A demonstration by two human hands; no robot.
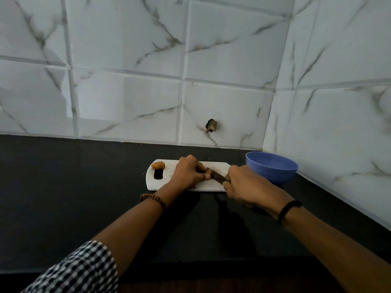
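Observation:
A white cutting board (220, 166) lies on the black counter (63, 187) near the wall. My left hand (188, 172) grips a small brown piece of food (209, 171) on the board, mostly hidden under the fingers. My right hand (247, 185) holds a knife (218, 177) by its handle, and the dark blade touches the piece of food. A small orange-brown potato-like piece (158, 165) rests at the board's left end, just above the handle hole.
A blue bowl (273, 168) stands right of the board, in the corner where the marble-tiled walls (232, 102) meet. A dark hole (211, 125) shows in the wall tile above the board.

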